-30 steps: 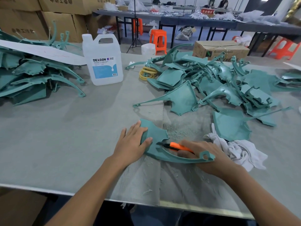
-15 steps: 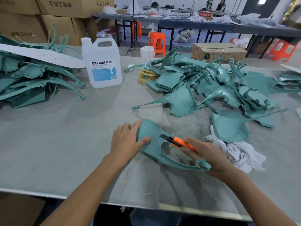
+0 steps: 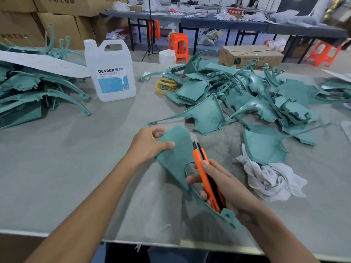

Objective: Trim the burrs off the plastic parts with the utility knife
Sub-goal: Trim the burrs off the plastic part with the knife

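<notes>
White rag (image 3: 273, 180) lies near the right hand (image 3: 227, 185), parts heap (image 3: 252, 103) beyond.

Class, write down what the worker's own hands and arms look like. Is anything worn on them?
The left hand and right hand are bare: no gloves, rings, watch or wristbands show. The left forearm and right forearm are uncovered too, and no sleeve is in view.

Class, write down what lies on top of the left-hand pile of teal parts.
A long white sheet lies across the pile of teal parts; whatever is directly under the sheet is covered.
</notes>
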`<move>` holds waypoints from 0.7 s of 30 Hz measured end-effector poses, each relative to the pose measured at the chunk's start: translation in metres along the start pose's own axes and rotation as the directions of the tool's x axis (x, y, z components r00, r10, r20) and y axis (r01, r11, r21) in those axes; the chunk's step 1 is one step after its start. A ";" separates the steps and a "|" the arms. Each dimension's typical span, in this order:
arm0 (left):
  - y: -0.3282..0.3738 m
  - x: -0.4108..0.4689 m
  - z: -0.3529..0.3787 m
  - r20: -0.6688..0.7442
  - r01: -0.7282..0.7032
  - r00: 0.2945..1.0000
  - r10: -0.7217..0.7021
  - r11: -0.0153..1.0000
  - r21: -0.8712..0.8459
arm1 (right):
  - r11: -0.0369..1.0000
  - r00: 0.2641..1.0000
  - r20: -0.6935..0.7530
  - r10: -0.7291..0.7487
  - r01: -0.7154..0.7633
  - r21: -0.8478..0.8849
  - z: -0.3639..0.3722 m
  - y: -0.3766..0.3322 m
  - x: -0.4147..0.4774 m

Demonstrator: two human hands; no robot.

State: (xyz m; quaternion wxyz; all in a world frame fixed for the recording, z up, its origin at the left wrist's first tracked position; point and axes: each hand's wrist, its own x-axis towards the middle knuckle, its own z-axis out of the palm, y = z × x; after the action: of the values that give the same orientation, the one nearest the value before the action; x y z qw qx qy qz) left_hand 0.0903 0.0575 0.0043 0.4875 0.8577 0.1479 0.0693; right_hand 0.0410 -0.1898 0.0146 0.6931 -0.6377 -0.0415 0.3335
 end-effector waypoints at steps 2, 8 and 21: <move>0.010 0.006 0.003 0.050 0.011 0.999 -0.006 0.995 -0.101 | 0.992 1.000 -0.003 0.007 -0.006 0.128 0.005 0.002 0.003; 0.017 0.014 0.005 0.133 0.038 0.991 -0.005 0.968 -0.248 | 0.933 0.998 0.040 -0.050 0.033 0.359 -0.005 0.002 -0.001; -0.041 0.033 -0.028 -0.155 -0.149 0.958 0.240 0.882 0.448 | 0.781 0.946 -0.125 -0.300 0.168 -0.602 -0.026 0.001 0.008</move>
State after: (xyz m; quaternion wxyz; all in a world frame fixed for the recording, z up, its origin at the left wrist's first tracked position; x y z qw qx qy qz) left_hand 0.1064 0.1106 -0.0171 0.2582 0.9428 0.1217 0.1720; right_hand 0.0595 -0.2078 0.0056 0.5001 -0.8412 -0.1461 0.1448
